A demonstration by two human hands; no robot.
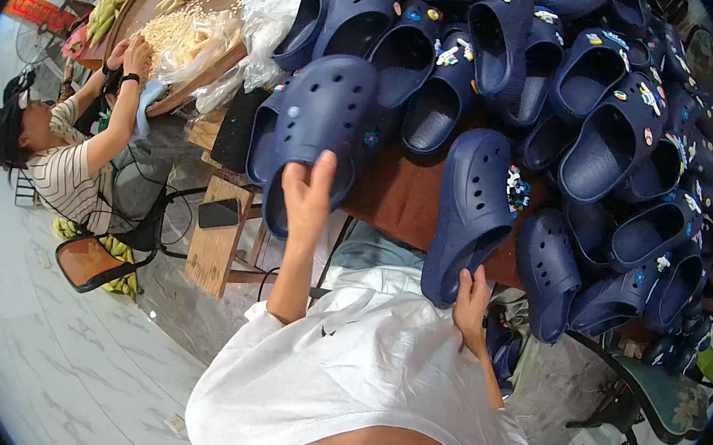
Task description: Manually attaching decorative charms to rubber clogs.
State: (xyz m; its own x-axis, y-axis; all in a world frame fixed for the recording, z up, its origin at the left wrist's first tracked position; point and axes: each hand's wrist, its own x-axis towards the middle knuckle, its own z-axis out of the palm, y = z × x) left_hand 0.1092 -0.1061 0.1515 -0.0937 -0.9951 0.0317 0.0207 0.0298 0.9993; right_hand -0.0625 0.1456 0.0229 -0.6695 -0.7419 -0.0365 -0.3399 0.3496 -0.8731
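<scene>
My left hand (305,195) grips a navy foam clog (326,98) at its foot opening, with the toe pointing away from me. Small round holes dot its upper, and one pale round spot shows there. To the right, my right hand (471,302) holds a second navy clog (469,169) by the heel, tilted on its side over the table edge. A cluster of black, white and blue charms (517,192) sits on that clog's right side. Beyond both hands lies a heap of similar clogs (607,149), many with colourful charms.
The brown table top (394,192) shows between the clogs. At left, a wooden bench (212,259) bears a dark phone (218,213). Another person (76,158) handles corn at a round tray (148,14). Clear plastic bags (269,22) lie beside it. A chair (659,402) stands at right.
</scene>
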